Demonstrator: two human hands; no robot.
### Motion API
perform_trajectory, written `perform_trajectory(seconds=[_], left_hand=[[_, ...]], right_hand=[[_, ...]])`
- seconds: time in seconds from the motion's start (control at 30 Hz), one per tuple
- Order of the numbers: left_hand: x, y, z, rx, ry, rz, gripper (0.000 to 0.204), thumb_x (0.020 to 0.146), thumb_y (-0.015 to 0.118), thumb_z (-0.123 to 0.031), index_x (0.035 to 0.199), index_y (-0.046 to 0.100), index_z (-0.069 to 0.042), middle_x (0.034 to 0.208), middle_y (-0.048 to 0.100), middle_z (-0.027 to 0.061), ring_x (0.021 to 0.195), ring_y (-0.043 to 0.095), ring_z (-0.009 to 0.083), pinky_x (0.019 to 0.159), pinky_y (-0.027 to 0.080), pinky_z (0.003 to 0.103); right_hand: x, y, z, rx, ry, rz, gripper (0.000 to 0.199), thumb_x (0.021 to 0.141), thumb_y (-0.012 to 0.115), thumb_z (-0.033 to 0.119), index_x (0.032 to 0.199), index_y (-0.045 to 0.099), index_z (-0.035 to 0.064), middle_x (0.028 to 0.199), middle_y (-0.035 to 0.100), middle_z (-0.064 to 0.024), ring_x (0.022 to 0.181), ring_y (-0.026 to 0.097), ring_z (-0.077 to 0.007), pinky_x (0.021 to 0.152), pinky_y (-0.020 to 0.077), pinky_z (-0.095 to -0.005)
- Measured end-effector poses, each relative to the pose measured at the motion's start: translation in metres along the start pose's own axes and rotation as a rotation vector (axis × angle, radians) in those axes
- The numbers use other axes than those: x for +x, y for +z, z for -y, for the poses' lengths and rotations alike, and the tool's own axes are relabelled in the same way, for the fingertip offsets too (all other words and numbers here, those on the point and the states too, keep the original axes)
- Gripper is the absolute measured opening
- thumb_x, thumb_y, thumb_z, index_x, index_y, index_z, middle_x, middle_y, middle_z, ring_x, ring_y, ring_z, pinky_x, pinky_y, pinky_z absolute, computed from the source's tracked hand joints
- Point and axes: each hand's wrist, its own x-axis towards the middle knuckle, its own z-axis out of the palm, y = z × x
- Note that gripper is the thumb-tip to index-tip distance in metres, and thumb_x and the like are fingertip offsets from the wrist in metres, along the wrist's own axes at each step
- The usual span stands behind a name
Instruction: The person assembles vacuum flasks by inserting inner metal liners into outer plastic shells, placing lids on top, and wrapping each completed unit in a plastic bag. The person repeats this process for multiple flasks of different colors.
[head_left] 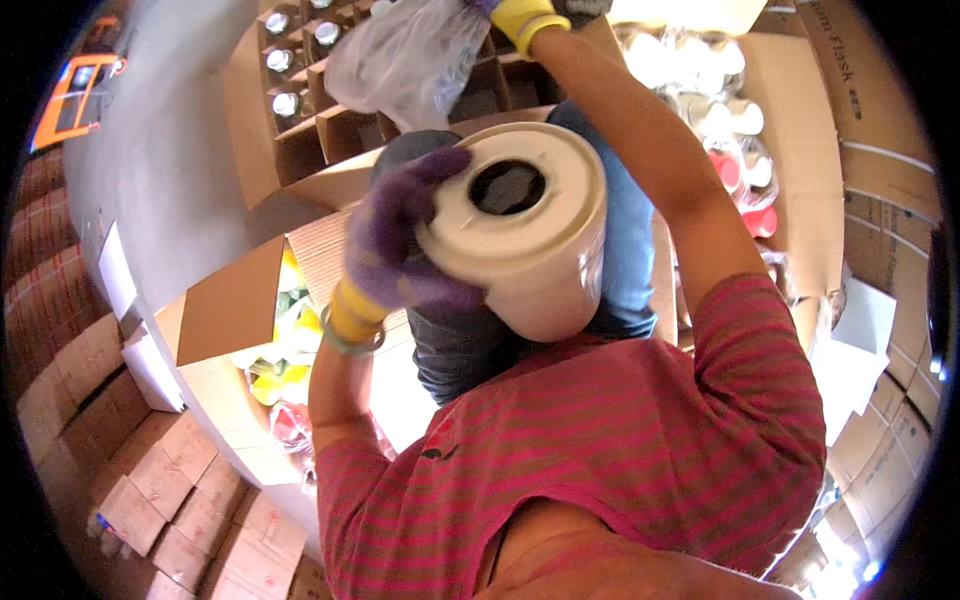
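A cardboard box with dividers stands open on the floor ahead, with shiny lids in its cells. Nearer, over the person's lap, the left hand in a purple glove grips a cream-coloured jug by its rim, tipped so its dark round mouth faces up. The right hand, gloved in yellow, reaches up over the box and clutches a clear plastic bag.

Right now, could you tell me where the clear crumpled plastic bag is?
The clear crumpled plastic bag is at the top of the head view, held up by the right hand over the divided cardboard box, above the cream cylindrical flask.
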Motion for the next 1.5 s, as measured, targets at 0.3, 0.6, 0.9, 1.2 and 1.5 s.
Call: perform_trajectory(seconds=[0.3, 0.6, 0.9, 1.2, 1.5], left_hand=[[0.092, 0.000, -0.034, 0.845, 0.272, -0.327, 0.046, 0.072, 0.079, -0.022, 0.108, 0.058, -0.004, 0.107, 0.065, 0.0169, 0.094, 0.064, 0.0295, 0.080, 0.051, 0.035], [0.119, -0.038, 0.089, 1.176, -0.174, -0.299, 0.040, 0.082, 0.066, -0.034, 0.116, 0.063, -0.013, 0.105, 0.065, 0.0134, 0.099, 0.063, 0.0338, 0.085, 0.051, 0.041], [-0.007, 0.033, -0.018, 0.430, 0.002, -0.515, 0.023, 0.077, 0.066, 0.000, 0.099, 0.062, -0.002, 0.092, 0.064, 0.0111, 0.092, 0.063, 0.0275, 0.092, 0.047, 0.042], [-0.122, 0.070, 0.018, 0.795, 0.217, 0.216, 0.030, 0.058, 0.070, -0.024, 0.082, 0.059, -0.011, 0.094, 0.058, 0.0073, 0.098, 0.053, 0.0349, 0.099, 0.033, 0.069], [-0.164, 0.086, 0.016, -0.974, -1.079, -0.444, 0.095, 0.081, 0.043, -0.075, 0.151, 0.019, -0.016, 0.151, 0.032, 0.0066, 0.140, 0.026, 0.0286, 0.115, 0.019, 0.045]], right_hand=[[-0.054, -0.060, -0.021, 0.430, -0.516, -0.063, 0.032, 0.072, 0.081, 0.030, 0.074, 0.059, 0.0063, 0.075, 0.062, -0.0092, 0.067, 0.057, -0.0229, 0.064, 0.0490, -0.0357], [-0.060, -0.062, -0.082, 0.068, -0.934, -0.141, 0.028, 0.080, 0.071, 0.031, 0.095, 0.068, 0.0087, 0.124, 0.055, -0.0178, 0.107, 0.058, -0.0324, 0.087, 0.0503, -0.0378], [-0.216, -0.136, -0.134, 0.456, -0.923, 0.227, 0.022, 0.072, 0.079, 0.014, 0.088, 0.064, 0.0106, 0.099, 0.063, -0.0096, 0.089, 0.063, -0.0273, 0.079, 0.0509, -0.0371], [-0.295, -0.115, -0.143, 0.064, -1.279, 0.475, 0.021, 0.073, 0.061, 0.030, 0.087, 0.065, 0.0148, 0.096, 0.064, -0.0025, 0.100, 0.058, -0.0270, 0.082, 0.0466, -0.0435], [-0.321, -0.090, -0.107, 0.520, -0.939, 0.587, 0.026, 0.081, 0.065, 0.028, 0.101, 0.061, 0.0106, 0.101, 0.061, -0.0119, 0.101, 0.055, -0.0335, 0.088, 0.0457, -0.0442]])
